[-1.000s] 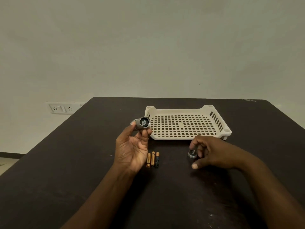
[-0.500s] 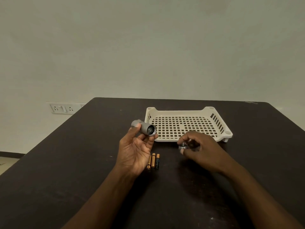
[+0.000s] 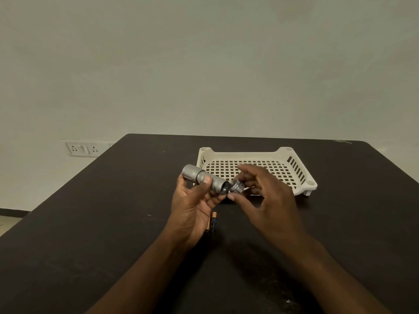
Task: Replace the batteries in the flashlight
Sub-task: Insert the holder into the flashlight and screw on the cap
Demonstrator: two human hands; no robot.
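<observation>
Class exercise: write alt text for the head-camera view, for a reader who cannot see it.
A person's left hand holds a silver metal flashlight while the right hand brings its round end cap to the open end. Loose batteries lie on the dark table, before a white perforated plastic tray.

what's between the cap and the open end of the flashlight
Nothing visible. The right hand holds the cap right at the open end of the flashlight, which the left hand grips.
</observation>
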